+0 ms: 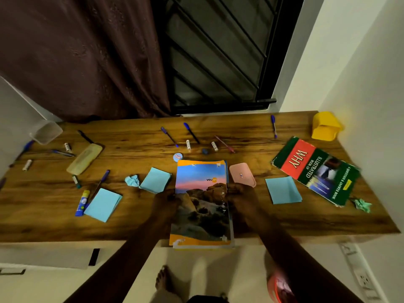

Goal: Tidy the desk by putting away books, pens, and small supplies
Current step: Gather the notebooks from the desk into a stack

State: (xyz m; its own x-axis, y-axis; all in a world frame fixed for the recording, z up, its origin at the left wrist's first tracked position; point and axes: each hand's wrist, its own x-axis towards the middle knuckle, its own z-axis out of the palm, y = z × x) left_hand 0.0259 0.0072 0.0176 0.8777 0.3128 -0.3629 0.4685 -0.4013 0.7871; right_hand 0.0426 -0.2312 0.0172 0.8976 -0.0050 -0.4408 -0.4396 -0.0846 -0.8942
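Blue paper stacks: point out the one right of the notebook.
The stack between the pink case and the green WHY book; the other two lie left of the notebook.

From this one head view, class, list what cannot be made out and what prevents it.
Head view only:
- Notebook stack: how many lie beneath; its top cover hides them.
- White tube: label too small to read.
- Dark object, far left: cut off by the frame edge.
- Red thing, bottom right: right forearm covers most of it.
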